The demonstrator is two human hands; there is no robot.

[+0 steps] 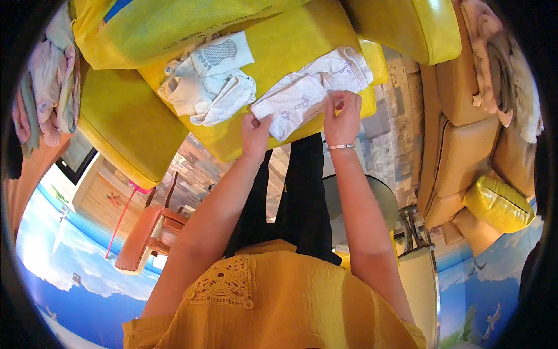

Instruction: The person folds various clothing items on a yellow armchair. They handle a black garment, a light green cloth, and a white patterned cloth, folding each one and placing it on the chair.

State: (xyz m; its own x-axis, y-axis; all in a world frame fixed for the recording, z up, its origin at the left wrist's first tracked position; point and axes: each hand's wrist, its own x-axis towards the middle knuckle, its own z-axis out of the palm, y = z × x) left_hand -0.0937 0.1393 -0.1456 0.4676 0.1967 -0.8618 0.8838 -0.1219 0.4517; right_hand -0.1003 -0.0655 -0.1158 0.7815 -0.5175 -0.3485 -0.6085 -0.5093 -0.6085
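A white baby garment (301, 98) with small purple prints lies partly folded on a yellow padded seat (301, 39). My left hand (256, 135) pinches its near left corner between thumb and fingers. On the garment's right edge, the thumb and fingertips of my right hand (343, 118) hold the cloth. Left of it rests a loose heap of pale baby clothes (209, 98). A folded white piece with a grey footprint pattern (222, 53) lies on top of that heap.
A yellow bag (174, 26) bearing writing stands behind the clothes. More clothes (52, 87) are piled at far left, others (492, 65) on the tan sofa (466, 152) at right. A brown chair (139, 240) and a round dark-topped stool (370, 196) are nearby.
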